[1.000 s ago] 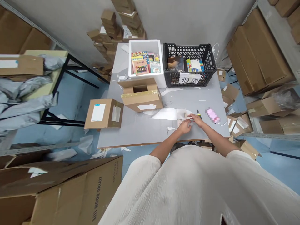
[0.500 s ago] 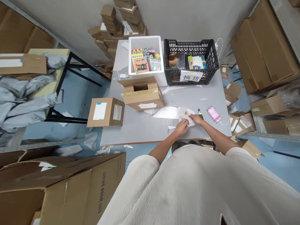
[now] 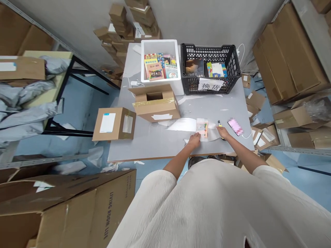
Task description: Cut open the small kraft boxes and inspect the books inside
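On the table lies a small pinkish book (image 3: 202, 126) with a colourful strip along its right side, lying on opened white wrapping paper (image 3: 213, 132). My left hand (image 3: 194, 139) rests at the book's lower left corner, its fingers lying flat on the edge. At the paper's right end, my right hand (image 3: 222, 132) is closed, pinching the sheet and holding it out to the right. A black and yellow utility knife (image 3: 219, 123) lies partly hidden beneath my right hand. More white paper (image 3: 182, 124) stretches to the left of the book.
An open carton (image 3: 157, 106) and a closed carton (image 3: 113, 124) stand to the left. Behind are a white foam box (image 3: 160, 80) of books and a black crate (image 3: 210, 90) with books. A pink phone (image 3: 235, 126) on a cable lies right. Cartons fill both sides.
The white paper has been unfolded to the right, uncovering the book. My right hand has moved right with the paper's end, and my left hand has shifted slightly left.
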### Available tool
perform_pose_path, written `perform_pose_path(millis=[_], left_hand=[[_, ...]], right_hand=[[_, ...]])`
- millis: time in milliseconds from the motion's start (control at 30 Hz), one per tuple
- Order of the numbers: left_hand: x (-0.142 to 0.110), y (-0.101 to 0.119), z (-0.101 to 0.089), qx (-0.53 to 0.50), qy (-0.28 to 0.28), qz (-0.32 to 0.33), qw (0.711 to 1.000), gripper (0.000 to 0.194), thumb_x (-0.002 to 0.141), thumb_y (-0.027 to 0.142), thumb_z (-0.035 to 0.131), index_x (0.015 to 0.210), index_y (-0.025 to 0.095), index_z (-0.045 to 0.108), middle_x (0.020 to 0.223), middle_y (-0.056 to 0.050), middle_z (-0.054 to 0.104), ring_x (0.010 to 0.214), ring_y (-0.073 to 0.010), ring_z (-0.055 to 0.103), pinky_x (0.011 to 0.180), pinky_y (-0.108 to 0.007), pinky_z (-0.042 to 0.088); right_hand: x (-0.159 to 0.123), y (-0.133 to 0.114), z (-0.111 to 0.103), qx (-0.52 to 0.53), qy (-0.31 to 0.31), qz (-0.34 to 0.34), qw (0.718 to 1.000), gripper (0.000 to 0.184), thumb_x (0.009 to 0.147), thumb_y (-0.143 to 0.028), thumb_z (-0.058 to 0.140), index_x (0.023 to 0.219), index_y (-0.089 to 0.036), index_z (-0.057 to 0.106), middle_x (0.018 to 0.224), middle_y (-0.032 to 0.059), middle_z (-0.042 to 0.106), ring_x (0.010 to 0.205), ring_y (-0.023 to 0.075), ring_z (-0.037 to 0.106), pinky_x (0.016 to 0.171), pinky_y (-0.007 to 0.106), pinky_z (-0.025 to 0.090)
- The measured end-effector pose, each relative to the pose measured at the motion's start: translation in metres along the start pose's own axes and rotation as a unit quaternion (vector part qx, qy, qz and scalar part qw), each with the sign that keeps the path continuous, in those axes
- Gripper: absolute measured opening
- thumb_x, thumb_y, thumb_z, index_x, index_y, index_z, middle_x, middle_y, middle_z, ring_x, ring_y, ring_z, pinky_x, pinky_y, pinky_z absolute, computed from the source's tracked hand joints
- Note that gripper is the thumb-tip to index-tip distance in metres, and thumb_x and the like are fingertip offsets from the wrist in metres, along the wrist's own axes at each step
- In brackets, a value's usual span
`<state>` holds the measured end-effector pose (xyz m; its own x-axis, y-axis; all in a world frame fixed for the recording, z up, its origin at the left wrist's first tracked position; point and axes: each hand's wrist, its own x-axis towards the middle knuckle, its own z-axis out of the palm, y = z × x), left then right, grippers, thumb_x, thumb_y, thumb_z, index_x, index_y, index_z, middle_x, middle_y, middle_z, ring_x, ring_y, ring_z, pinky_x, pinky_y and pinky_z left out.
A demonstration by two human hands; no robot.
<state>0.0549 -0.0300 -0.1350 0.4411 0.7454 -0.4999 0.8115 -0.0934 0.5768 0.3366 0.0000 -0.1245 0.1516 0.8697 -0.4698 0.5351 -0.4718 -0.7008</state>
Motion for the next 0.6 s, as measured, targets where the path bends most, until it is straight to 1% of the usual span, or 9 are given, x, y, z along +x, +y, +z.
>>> perform_pose_path(millis=[100,167,267,333,400,433,500,533,600], left_hand=[[0.000,0.000,-0.001,-0.006,0.007,0.006,1.000,0.059,0.088,0.012,0.064,0.147,0.018,0.063,0.169,-0.022,0.053,0.161,-0.0368,0.048,0.133,-0.050,0.035],[0.000,0.000,-0.002,-0.005,0.007,0.007,1.000,0.056,0.088,0.014,0.065,0.144,0.020,0.065,0.165,-0.021,0.056,0.157,-0.0364,0.051,0.131,-0.049,0.038],[-0.001,0.000,-0.003,0.016,-0.007,0.010,1.000,0.052,0.089,0.014,0.063,0.141,0.021,0.066,0.159,-0.019,0.059,0.150,-0.0361,0.056,0.128,-0.049,0.041],[-0.001,0.002,-0.004,0.038,-0.013,0.014,0.999,0.050,0.091,0.014,0.061,0.140,0.020,0.066,0.157,-0.019,0.059,0.148,-0.0367,0.056,0.126,-0.050,0.042],[-0.001,0.005,-0.004,0.052,-0.009,0.022,0.998,0.051,0.091,0.013,0.061,0.141,0.019,0.066,0.158,-0.020,0.057,0.149,-0.0379,0.054,0.127,-0.052,0.041],[0.000,0.007,-0.004,0.055,-0.003,0.030,0.998,0.053,0.091,0.012,0.061,0.143,0.019,0.065,0.160,-0.021,0.055,0.151,-0.0384,0.052,0.128,-0.053,0.040],[0.002,0.013,-0.002,0.063,0.004,0.051,0.997,0.058,0.091,0.011,0.062,0.148,0.021,0.064,0.166,-0.020,0.051,0.157,-0.0389,0.047,0.130,-0.056,0.037],[0.004,0.016,0.000,0.074,0.004,0.064,0.995,0.060,0.090,0.010,0.062,0.150,0.022,0.063,0.171,-0.020,0.047,0.160,-0.0388,0.043,0.132,-0.057,0.035],[0.007,0.022,0.003,0.110,-0.004,0.098,0.989,0.064,0.091,0.008,0.061,0.153,0.025,0.062,0.179,-0.016,0.039,0.167,-0.0373,0.034,0.136,-0.060,0.029]], right_hand=[[-0.007,0.014,-0.020,-0.017,0.010,0.067,0.998,0.039,0.099,-0.051,0.058,0.095,-0.022,0.083,0.102,0.0108,0.084,0.112,0.0341,0.076,0.107,0.048,0.057],[-0.013,0.023,-0.028,-0.016,0.006,0.083,0.996,0.036,0.098,-0.048,0.058,0.097,-0.022,0.083,0.103,0.0098,0.085,0.112,0.0334,0.076,0.106,0.046,0.057],[-0.021,0.030,-0.032,-0.025,0.015,0.090,0.995,0.032,0.093,-0.043,0.062,0.102,-0.021,0.083,0.114,0.0131,0.083,0.120,0.0352,0.075,0.109,0.048,0.056],[-0.026,0.030,-0.030,-0.043,0.055,0.066,0.995,0.033,0.091,-0.039,0.064,0.111,-0.020,0.082,0.127,0.0163,0.080,0.128,0.0374,0.070,0.116,0.051,0.052],[-0.029,0.025,-0.026,-0.065,0.102,0.009,0.993,0.037,0.091,-0.035,0.064,0.121,-0.020,0.081,0.137,0.0178,0.074,0.135,0.0382,0.065,0.122,0.054,0.047],[-0.030,0.022,-0.022,-0.074,0.113,-0.029,0.990,0.038,0.093,-0.032,0.062,0.125,-0.020,0.080,0.139,0.0177,0.072,0.135,0.0376,0.064,0.124,0.055,0.047],[-0.030,0.012,-0.012,-0.083,0.088,-0.096,0.988,0.038,0.097,-0.028,0.058,0.128,-0.021,0.079,0.138,0.0163,0.072,0.132,0.0344,0.065,0.123,0.052,0.048],[-0.030,0.007,-0.006,-0.087,0.056,-0.117,0.988,0.038,0.099,-0.026,0.056,0.128,-0.021,0.079,0.136,0.0154,0.073,0.127,0.0320,0.068,0.121,0.048,0.050],[-0.029,-0.004,0.009,-0.105,-0.024,-0.122,0.987,0.039,0.101,-0.023,0.054,0.131,-0.019,0.078,0.137,0.0147,0.073,0.119,0.0279,0.071,0.118,0.044,0.053]])
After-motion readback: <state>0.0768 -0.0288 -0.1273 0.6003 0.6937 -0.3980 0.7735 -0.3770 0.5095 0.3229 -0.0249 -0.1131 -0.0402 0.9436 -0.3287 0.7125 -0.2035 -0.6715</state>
